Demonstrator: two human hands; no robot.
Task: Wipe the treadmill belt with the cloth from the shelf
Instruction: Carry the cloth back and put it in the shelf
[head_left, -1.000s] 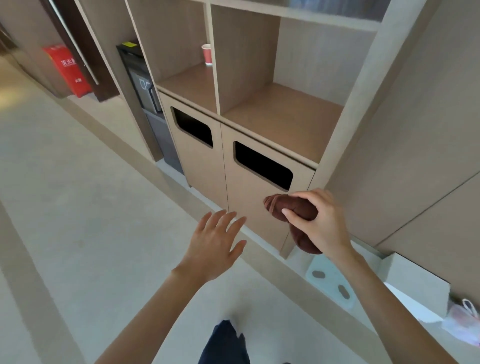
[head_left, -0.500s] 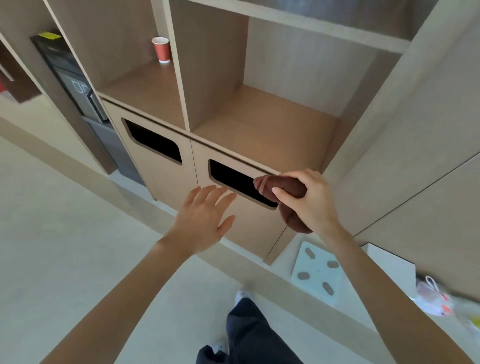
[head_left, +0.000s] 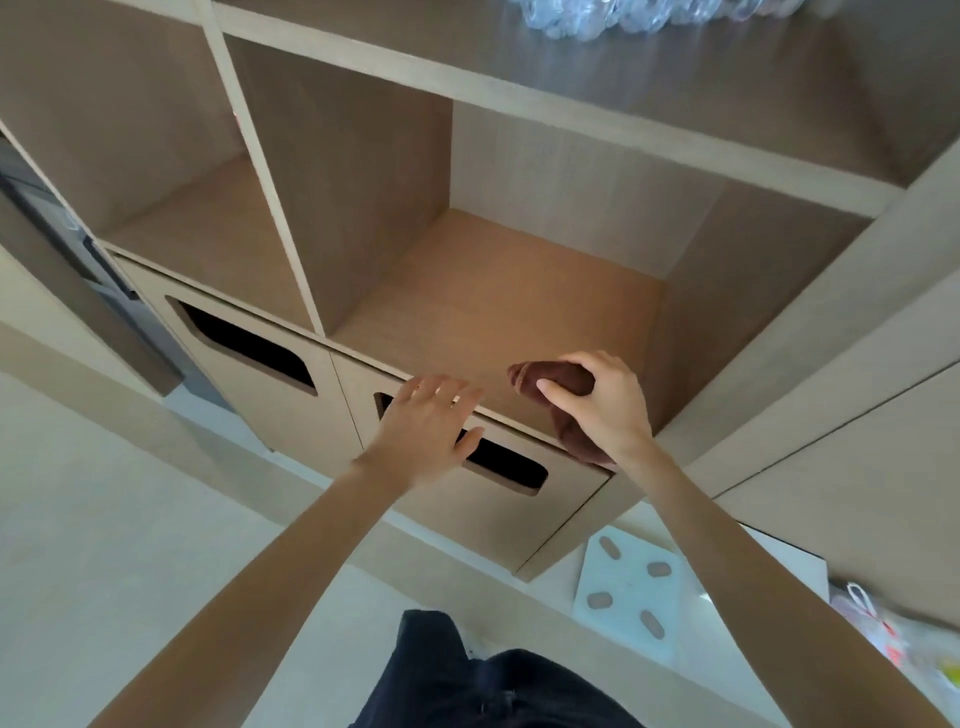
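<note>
A bunched dark brown cloth (head_left: 558, 382) is in the grip of my right hand (head_left: 602, 410), whose fingers curl over it at the front edge of the wooden shelf (head_left: 488, 306). Part of the cloth hangs below my palm, over the shelf's lip. My left hand (head_left: 426, 431) hovers flat, fingers straight, just left of the cloth, in front of the cabinet door with a dark slot (head_left: 506, 465). It holds nothing. No treadmill is in view.
A second slotted door (head_left: 249, 348) is to the left. A white bathroom scale (head_left: 628, 587) lies on the floor at the lower right, with a plastic bag (head_left: 893, 639) beside it. Clear plastic items (head_left: 613, 18) sit on the upper shelf. My dark trouser leg (head_left: 467, 675) shows below.
My view has tilted up and moved closer to the shelf. Both hands have risen: the right one has carried the cloth from the slotted door up to the shelf's front edge.
</note>
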